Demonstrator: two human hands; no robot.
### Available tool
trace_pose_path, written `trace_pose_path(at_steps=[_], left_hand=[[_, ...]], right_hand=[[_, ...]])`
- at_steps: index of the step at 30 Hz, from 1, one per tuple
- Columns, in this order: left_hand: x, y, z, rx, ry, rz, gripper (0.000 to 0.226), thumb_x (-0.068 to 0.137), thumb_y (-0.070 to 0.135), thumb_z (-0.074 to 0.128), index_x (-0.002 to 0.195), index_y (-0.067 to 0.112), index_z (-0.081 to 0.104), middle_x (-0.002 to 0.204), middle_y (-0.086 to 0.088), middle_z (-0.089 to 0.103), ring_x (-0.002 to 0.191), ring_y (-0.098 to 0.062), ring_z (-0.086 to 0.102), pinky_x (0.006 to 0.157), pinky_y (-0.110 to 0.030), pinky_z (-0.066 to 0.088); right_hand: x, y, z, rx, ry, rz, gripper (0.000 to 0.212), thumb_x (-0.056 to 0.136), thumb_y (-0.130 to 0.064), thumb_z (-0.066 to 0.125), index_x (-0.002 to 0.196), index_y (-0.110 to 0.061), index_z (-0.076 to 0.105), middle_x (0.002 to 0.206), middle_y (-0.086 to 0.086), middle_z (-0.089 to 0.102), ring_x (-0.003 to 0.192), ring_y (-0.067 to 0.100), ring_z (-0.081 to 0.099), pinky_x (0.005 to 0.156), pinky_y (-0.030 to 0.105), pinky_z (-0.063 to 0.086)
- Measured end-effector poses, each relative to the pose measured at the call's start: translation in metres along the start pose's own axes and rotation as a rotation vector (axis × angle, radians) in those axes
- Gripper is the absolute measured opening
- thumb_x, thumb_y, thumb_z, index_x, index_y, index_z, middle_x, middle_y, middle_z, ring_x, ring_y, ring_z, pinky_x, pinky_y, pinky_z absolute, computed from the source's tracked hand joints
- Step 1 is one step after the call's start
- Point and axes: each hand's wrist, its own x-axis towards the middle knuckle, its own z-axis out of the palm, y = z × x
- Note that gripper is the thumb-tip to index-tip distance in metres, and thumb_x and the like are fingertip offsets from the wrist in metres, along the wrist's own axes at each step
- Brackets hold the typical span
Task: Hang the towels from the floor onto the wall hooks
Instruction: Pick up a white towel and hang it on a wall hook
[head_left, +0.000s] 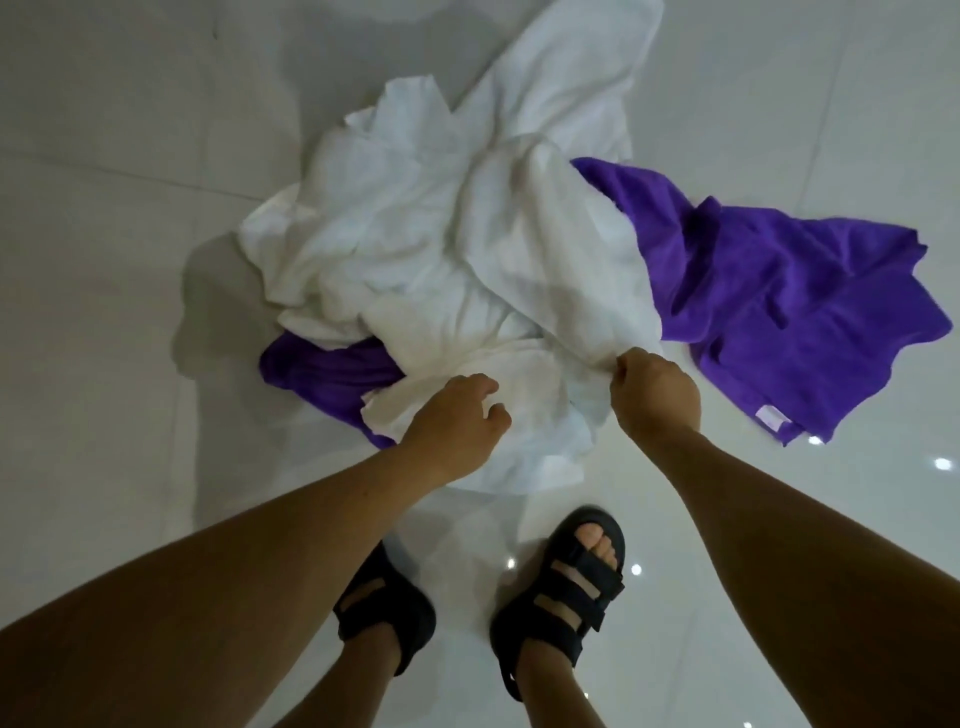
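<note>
From the head camera, looking straight down: a heap of white towels (441, 249) lies crumpled on the glossy pale tiled floor (104, 208), reaching from just ahead of the person's feet up to the top edge of the picture. A purple towel (779, 301) spreads out on the floor to the right of the heap, its left part tucked under the white cloth, with a small white label (769, 415) near its lower corner. More purple cloth (322, 364) shows from under the heap's lower left edge; whether it is the same towel cannot be told.

Both hands are down at the near edge of the heap, apart from each other. The right hand (655, 395) is closed in a fist, pinching a gathered fold of white towel and pulling it taut. The left hand (457, 415) rests on a flat white fold with fingers curled; whether it has hold of the cloth cannot be told.

Below, both feet wear black strapped sandals (566, 587) on the tiles.
</note>
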Motion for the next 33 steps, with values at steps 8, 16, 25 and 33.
trace_pose_path(at_steps=[8,16,25,33], left_hand=[[-0.052,0.046,-0.062,-0.018,0.084,0.036,0.049,0.094,0.037,0.048,0.138,0.017,0.042,0.138,-0.004,0.047,0.116,-0.02,0.051,0.09,-0.028,0.041],[-0.19,0.149,-0.238,-0.274,0.318,0.256,0.082,0.07,0.052,0.071,0.14,0.029,0.035,0.129,0.006,0.047,0.113,-0.014,0.05,0.093,-0.027,0.042],[-0.395,0.214,-0.407,-0.207,0.31,0.423,0.033,0.078,0.03,0.071,0.108,0.028,0.056,0.104,0.009,0.061,0.102,-0.014,0.059,0.084,-0.022,0.044],[-0.519,0.241,-0.496,-0.219,0.56,0.392,0.029,0.093,0.01,0.05,0.12,0.003,0.058,0.112,-0.011,0.065,0.106,-0.028,0.06,0.091,-0.031,0.049]], right_hand=[[-0.053,-0.051,-0.104,0.447,0.196,-0.059,0.006,0.086,-0.011,0.05,0.081,-0.011,0.048,0.069,0.0,0.051,0.059,0.016,0.047,0.05,0.024,0.033],[-0.153,-0.187,-0.36,1.006,-0.062,-0.277,0.023,0.092,-0.005,0.048,0.084,-0.018,0.065,0.079,-0.002,0.065,0.074,0.014,0.06,0.072,0.031,0.051],[-0.306,-0.303,-0.637,1.153,-0.481,-0.606,0.02,0.075,0.004,0.069,0.087,-0.012,0.065,0.08,0.007,0.067,0.073,0.02,0.064,0.067,0.029,0.055],[-0.405,-0.384,-0.756,0.939,-0.588,-0.929,0.043,0.077,0.022,0.052,0.101,-0.014,0.06,0.086,0.008,0.063,0.074,0.019,0.064,0.066,0.031,0.057]])
